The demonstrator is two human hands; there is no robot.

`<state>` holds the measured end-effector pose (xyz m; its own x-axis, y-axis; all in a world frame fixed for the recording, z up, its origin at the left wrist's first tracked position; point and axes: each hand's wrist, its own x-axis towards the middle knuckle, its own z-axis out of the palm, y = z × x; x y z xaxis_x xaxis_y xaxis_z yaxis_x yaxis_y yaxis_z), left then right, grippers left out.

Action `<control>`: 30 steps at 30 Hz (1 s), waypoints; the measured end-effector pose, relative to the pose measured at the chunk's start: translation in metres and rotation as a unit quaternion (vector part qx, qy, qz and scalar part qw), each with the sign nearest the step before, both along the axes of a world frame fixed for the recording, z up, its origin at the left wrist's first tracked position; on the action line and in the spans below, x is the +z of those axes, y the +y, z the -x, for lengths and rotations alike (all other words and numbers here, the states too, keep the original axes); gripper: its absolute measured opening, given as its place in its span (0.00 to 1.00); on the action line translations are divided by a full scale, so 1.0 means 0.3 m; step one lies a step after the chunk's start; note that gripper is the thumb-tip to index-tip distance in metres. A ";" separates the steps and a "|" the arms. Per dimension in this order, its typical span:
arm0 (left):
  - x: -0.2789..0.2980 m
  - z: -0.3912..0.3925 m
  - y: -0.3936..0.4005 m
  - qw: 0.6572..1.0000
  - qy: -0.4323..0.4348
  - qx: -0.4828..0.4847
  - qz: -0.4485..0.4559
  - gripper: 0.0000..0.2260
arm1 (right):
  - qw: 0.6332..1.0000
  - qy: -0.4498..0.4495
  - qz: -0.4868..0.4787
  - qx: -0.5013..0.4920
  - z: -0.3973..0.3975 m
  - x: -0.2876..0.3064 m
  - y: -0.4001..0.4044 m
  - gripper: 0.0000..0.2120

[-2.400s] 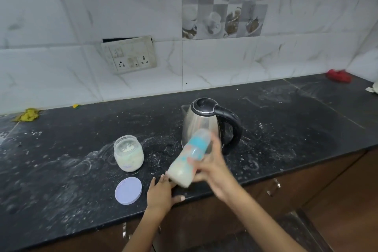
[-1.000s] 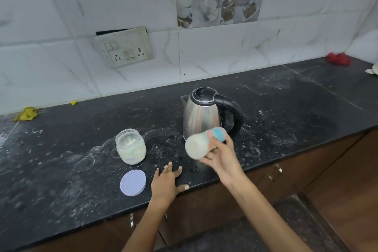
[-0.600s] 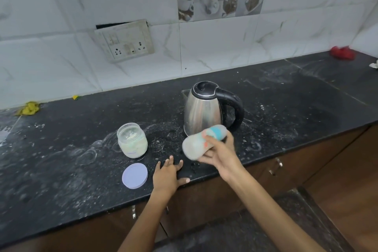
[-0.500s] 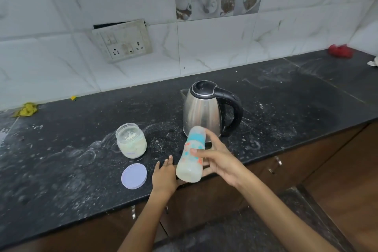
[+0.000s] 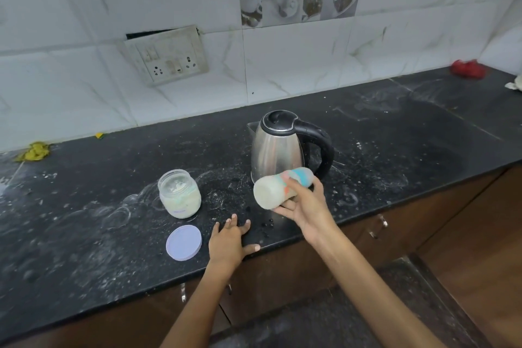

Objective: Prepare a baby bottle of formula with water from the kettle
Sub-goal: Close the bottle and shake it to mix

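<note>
My right hand grips a baby bottle filled with milky liquid, tipped almost sideways with its base toward me, just in front of the steel kettle. The kettle stands with its black lid closed and its handle to the right. My left hand lies flat, fingers spread, on the black counter near its front edge. An open glass jar of white formula powder stands to the left, and its lilac lid lies flat in front of it.
White powder smears and dark droplets mark the counter around the jar and kettle. A wall socket plate hangs on the tiles behind. A yellow cloth lies far left, a red cloth far right. Wooden drawers sit below.
The bottle swings between upright and sideways in my right hand across the frames; half a second ago it stood nearly upright, now it lies tipped. My left hand stays on the counter.
</note>
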<state>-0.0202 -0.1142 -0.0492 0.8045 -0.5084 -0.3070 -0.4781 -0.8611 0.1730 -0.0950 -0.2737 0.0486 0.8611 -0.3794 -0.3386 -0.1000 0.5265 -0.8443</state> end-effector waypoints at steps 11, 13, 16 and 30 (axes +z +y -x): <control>-0.005 0.003 0.000 1.000 0.002 0.005 0.008 0.32 | 0.999 0.020 -0.025 -0.026 -0.003 -0.021 -0.041 0.34; -0.009 0.000 0.001 1.000 -0.005 0.009 0.007 0.32 | 0.993 0.034 0.052 0.104 0.032 -0.011 -0.009 0.34; -0.015 -0.003 -0.002 1.000 -0.008 0.003 -0.002 0.32 | 0.979 -0.015 0.084 0.183 0.065 0.003 -0.007 0.36; -0.007 0.000 -0.001 1.000 -0.001 -0.003 -0.007 0.32 | 0.999 -0.019 -0.001 -0.028 0.013 0.012 -0.052 0.33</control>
<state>-0.0201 -0.1146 -0.0513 0.8014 -0.5096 -0.3132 -0.4842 -0.8601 0.1608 -0.0988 -0.2893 0.0523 0.8512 -0.4260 -0.3065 -0.0384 0.5319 -0.8459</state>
